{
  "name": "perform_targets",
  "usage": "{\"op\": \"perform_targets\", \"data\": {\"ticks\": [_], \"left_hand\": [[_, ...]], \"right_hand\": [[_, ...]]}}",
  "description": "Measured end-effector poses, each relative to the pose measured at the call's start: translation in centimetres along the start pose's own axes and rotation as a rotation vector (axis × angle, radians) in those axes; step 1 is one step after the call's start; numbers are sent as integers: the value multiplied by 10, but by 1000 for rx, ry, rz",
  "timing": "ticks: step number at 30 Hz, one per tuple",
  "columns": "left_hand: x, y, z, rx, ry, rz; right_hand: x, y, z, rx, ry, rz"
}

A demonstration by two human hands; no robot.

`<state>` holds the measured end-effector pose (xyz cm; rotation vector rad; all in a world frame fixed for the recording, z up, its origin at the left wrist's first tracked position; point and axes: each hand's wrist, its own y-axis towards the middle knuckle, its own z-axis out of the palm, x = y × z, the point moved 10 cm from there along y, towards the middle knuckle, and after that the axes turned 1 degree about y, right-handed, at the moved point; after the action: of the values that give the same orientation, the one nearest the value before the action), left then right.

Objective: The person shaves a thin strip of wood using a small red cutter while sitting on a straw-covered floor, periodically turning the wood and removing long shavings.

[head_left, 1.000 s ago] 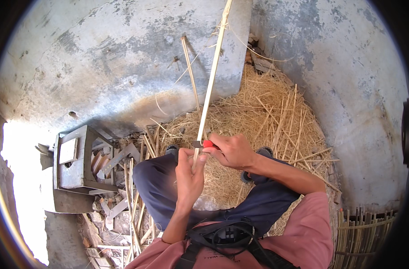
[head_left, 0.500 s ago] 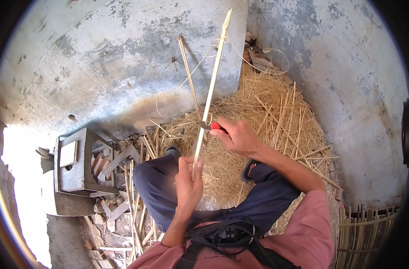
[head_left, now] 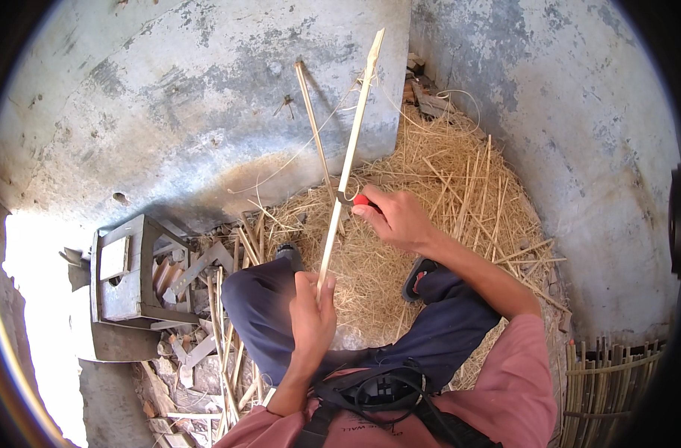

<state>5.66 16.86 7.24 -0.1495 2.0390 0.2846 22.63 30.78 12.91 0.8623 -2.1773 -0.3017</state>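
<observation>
A long, pale bamboo strip slants up and away from me, its pointed far end in front of the wall. My left hand is closed around its near end. In my right hand is a knife with a red and black handle, gripped near the blade. The dark blade lies across the strip around its middle, and a thin shaving curls up beside it. Fine fibres hang off the strip's upper part.
Shavings cover the floor around my feet. A thin stick leans against the wall ahead. To the left stand a worn wooden box and several loose bamboo pieces. A slatted bamboo bundle is at lower right.
The strip has come down slightly toward me, its tip lower than before. My right hand and the knife have moved a little up and away along the strip.
</observation>
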Motion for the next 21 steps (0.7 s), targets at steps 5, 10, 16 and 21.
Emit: {"op": "perform_targets", "data": {"ticks": [5, 10, 16, 21], "left_hand": [[4, -6, -1, 11, 19, 5], [13, -13, -2, 16, 31, 45], [17, -19, -6, 2, 70, 103], [22, -23, -8, -1, 73, 97]], "right_hand": [[-12, 3, -2, -26, 9, 12], [-16, 6, -4, -4, -30, 10], [-31, 9, -6, -51, -3, 15], [-38, 12, -6, -51, -18, 21]]}}
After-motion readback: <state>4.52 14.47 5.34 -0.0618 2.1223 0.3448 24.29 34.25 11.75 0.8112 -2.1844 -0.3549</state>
